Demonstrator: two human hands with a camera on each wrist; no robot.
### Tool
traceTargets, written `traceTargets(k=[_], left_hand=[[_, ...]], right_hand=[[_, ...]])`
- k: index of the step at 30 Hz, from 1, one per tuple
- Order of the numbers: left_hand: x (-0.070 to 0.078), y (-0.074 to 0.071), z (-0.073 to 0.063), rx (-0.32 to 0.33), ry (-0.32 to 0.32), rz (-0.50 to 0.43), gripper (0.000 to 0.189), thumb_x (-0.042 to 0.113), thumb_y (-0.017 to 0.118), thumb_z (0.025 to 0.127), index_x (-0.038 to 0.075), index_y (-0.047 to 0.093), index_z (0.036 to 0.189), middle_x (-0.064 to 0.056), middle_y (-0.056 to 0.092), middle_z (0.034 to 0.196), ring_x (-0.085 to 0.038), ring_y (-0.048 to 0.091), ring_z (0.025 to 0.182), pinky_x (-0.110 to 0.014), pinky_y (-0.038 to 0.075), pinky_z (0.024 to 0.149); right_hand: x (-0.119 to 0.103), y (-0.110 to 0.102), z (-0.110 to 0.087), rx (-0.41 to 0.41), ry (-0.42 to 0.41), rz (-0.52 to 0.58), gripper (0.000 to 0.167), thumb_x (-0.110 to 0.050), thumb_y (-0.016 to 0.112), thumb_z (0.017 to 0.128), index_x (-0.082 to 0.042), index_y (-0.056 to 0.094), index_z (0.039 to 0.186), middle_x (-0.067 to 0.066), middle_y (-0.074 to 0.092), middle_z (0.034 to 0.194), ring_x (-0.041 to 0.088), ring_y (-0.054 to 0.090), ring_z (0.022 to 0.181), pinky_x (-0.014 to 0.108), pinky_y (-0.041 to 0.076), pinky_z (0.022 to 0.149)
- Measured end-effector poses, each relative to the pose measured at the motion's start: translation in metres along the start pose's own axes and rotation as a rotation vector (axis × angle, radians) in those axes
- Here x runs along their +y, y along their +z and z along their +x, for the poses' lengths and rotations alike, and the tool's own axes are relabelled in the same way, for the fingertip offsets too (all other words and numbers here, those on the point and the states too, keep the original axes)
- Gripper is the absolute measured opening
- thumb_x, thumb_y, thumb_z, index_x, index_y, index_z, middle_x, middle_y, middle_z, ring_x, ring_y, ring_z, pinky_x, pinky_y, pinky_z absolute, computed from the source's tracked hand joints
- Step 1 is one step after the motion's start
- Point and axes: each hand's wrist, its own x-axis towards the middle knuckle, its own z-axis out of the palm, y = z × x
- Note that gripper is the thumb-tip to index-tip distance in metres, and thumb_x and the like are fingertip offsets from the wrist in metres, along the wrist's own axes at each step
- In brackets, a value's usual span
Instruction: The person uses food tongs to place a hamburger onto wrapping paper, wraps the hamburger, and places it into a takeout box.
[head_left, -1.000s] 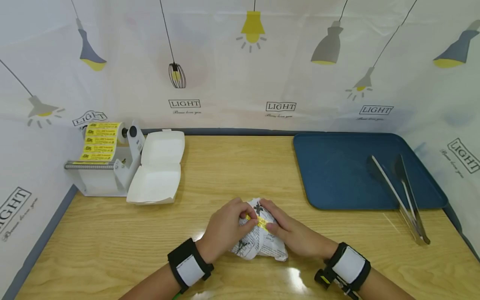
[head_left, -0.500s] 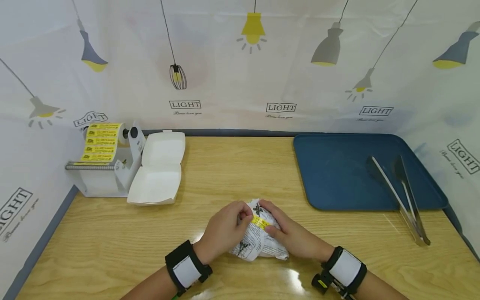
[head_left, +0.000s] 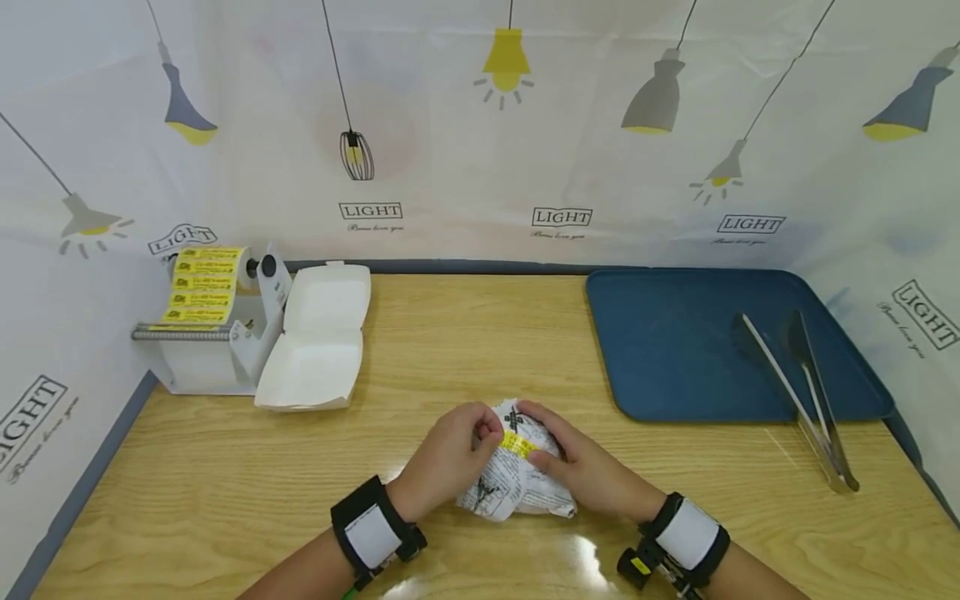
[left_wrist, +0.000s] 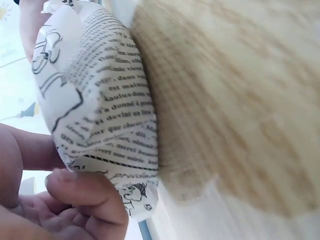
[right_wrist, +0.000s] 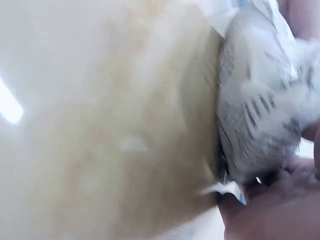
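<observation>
A paper-wrapped parcel [head_left: 525, 492], white with black print, rests on the table near its front, a strip of yellow label [head_left: 517, 444] across its top. My left hand [head_left: 455, 450] is at the parcel's left side, finger and thumb tips together at the label's left end. In the left wrist view, the curled fingers [left_wrist: 87, 192] touch the paper; the label is not visible there. My right hand [head_left: 592, 467] holds the parcel from the right, fingers along the far side and thumb on top beside the label. The right wrist view is blurred, with the wrapped parcel [right_wrist: 255, 115] at its right.
At the back left stands a label dispenser [head_left: 247, 358] with a roll of yellow labels [head_left: 202, 283]. Beside it lies an opened white clamshell box [head_left: 315, 362]. A blue tray [head_left: 667, 350] is at the back right, with metal tongs [head_left: 821, 442] leaning over its front edge.
My left fingertips have shifted left along the yellow label, uncovering more of it. The right hand keeps holding the parcel. Box, dispenser, tray and tongs stay put.
</observation>
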Motion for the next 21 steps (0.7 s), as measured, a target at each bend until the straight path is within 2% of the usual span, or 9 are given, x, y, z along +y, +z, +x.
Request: traceTargets(k=[4,7,10,16,21], left_hand=[[0.001,-0.002,-0.002,-0.004,-0.007,-0.012,0.009,0.005,0.064,0.098,0.01,0.063,0.092,0.003,0.055,0.083,-0.009,0.05,0.069,-0.022,0.045,0.061],[0.0,-0.003,-0.003,0.007,-0.006,-0.031,0.008,0.005,0.065,0.098,0.011,0.064,0.093,0.003,0.056,0.084,-0.009,0.049,0.067,-0.023,0.044,0.061],[0.0,-0.004,-0.002,0.014,0.002,-0.048,0.007,0.005,0.066,0.097,0.011,0.065,0.093,0.004,0.057,0.083,-0.009,0.049,0.066,-0.023,0.044,0.06],[0.001,-0.007,-0.002,0.018,-0.005,-0.049,0.008,0.006,0.067,0.097,0.012,0.066,0.093,0.005,0.058,0.083,-0.01,0.049,0.067,-0.023,0.043,0.06],[0.002,-0.008,-0.004,0.034,-0.014,-0.07,0.007,0.006,0.068,0.096,0.012,0.066,0.093,0.004,0.057,0.083,-0.011,0.049,0.067,-0.022,0.042,0.059]], right_hand=[[0.001,-0.005,0.001,-0.015,-0.024,0.079,0.062,-0.017,0.055,0.106,-0.008,0.026,0.161,0.017,0.02,0.167,0.035,0.015,0.153,0.014,0.024,0.113],[0.006,-0.005,0.001,-0.003,-0.062,0.08,0.062,-0.017,0.055,0.106,-0.005,0.027,0.16,0.02,0.02,0.167,0.037,0.011,0.154,0.007,0.018,0.111],[0.009,-0.006,0.0,0.016,-0.086,0.079,0.062,-0.017,0.056,0.106,-0.004,0.029,0.16,0.02,0.021,0.166,0.038,0.013,0.154,0.008,0.018,0.112],[0.01,-0.01,-0.002,0.039,-0.053,0.133,0.058,-0.018,0.051,0.108,-0.004,0.029,0.16,0.017,0.024,0.166,0.033,0.022,0.151,0.011,0.028,0.111],[0.009,-0.01,-0.002,0.027,-0.049,0.164,0.056,-0.019,0.048,0.11,-0.004,0.028,0.16,0.018,0.02,0.167,0.034,0.018,0.152,0.015,0.03,0.112]])
